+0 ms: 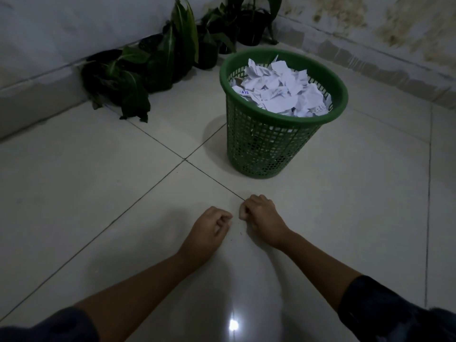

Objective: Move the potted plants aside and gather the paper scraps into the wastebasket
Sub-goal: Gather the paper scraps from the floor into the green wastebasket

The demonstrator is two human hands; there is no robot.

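Note:
A green mesh wastebasket (269, 141) stands on the tiled floor ahead of me, filled to the rim with crumpled white paper scraps (278, 90). Several potted plants (158, 62) in dark pots are lined up along the left wall into the far corner. My left hand (209, 230) and my right hand (261, 215) hover low over the floor in front of the basket, close together. Both have their fingers curled in, and I see nothing held in either. A few tiny dark specks (240, 233) lie on the tile between them.
A low wall ledge (37, 95) runs along the left and a stained wall (394, 33) along the right, meeting behind the plants. Pale floor tiles with dark grout lines (153, 139) spread around the basket. A light glare (234, 324) shows on the tile near me.

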